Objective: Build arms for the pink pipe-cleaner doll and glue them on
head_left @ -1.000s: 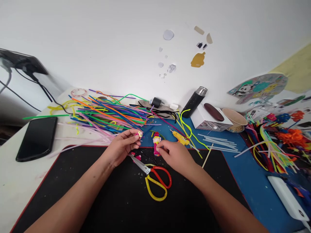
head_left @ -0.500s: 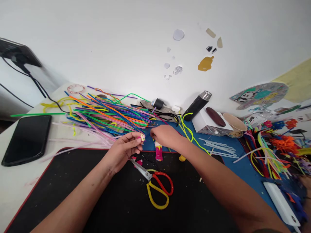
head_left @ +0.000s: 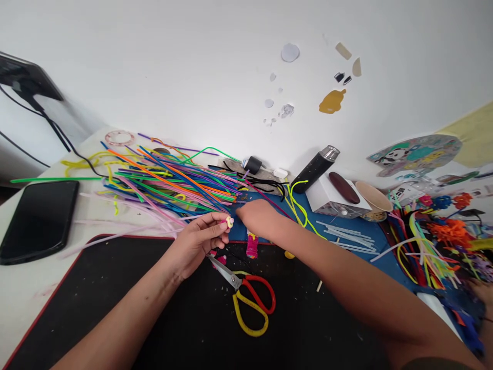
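Observation:
My left hand [head_left: 206, 234] pinches a small yellow-and-pink pipe cleaner piece [head_left: 230, 222] between thumb and fingertips. Over the blue mat, my right hand [head_left: 259, 218] points away from me with its back showing, and its fingers are mostly hidden beneath it. Just below that hand lies a magenta fuzzy piece [head_left: 251, 247] with yellow at its top. Scissors [head_left: 241, 289] with one red and one yellow handle rest on the black mat [head_left: 185, 318], their blades pointing toward my left hand. Beside the blade tips is a small pink piece [head_left: 220, 258].
A big pile of coloured pipe cleaners [head_left: 173, 177] spreads along the wall. A phone [head_left: 38, 221] lies at left. Behind my right arm are a black thermos [head_left: 316, 168], a white box [head_left: 333, 198] and a bowl [head_left: 373, 199]. At the right edge, part of another hand [head_left: 483, 293] shows.
My right hand has shifted slightly left, covering more of the magenta piece's top. My left hand keeps its pinch. The whole view has turned a little.

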Demonstrator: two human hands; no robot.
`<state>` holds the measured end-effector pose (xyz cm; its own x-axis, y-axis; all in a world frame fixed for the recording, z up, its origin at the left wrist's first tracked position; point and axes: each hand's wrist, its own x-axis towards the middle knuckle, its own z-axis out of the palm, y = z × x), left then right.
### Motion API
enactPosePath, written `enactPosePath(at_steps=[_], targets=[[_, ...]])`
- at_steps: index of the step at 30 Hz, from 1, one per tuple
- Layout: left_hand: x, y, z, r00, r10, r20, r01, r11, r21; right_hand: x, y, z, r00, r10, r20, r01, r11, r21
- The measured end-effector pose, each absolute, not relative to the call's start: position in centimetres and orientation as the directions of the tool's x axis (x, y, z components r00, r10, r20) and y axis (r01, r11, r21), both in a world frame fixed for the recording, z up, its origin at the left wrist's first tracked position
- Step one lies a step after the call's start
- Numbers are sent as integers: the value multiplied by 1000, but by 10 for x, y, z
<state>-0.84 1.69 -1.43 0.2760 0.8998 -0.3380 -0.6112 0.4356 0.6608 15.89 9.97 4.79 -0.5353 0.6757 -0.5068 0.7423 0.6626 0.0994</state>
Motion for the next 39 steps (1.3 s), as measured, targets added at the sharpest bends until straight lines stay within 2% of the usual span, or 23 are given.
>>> enactPosePath(at_steps=[4,9,13,16,20,30,35,39], targets=[[-8,17,-15,273,900,-339,-609,435,663,160,98,45,-539,685,-490,758,648,75],[-8,17,-16,283,898,-336,-607,439,663,171,86,40,-531,759,-377,810,585,38],[-8,17,-18,272,902,-334,-603,430,672,184,81,43,-510,805,-303,851,523,-42],[-8,18,-19,267,906,-329,-598,423,680,193,86,49,-481,831,-281,868,497,-16],[-9,18,-20,271,906,-326,-597,424,681,195,94,53,-459,838,-296,866,496,59],[-8,17,-18,275,903,-330,-599,430,675,175,91,37,-495,761,-420,810,579,94],[-8,17,-18,274,901,-337,-586,434,684,169,94,35,-492,747,-447,811,580,76],[-8,16,-18,277,901,-333,-579,433,690,171,94,31,-509,775,-375,835,550,3]])
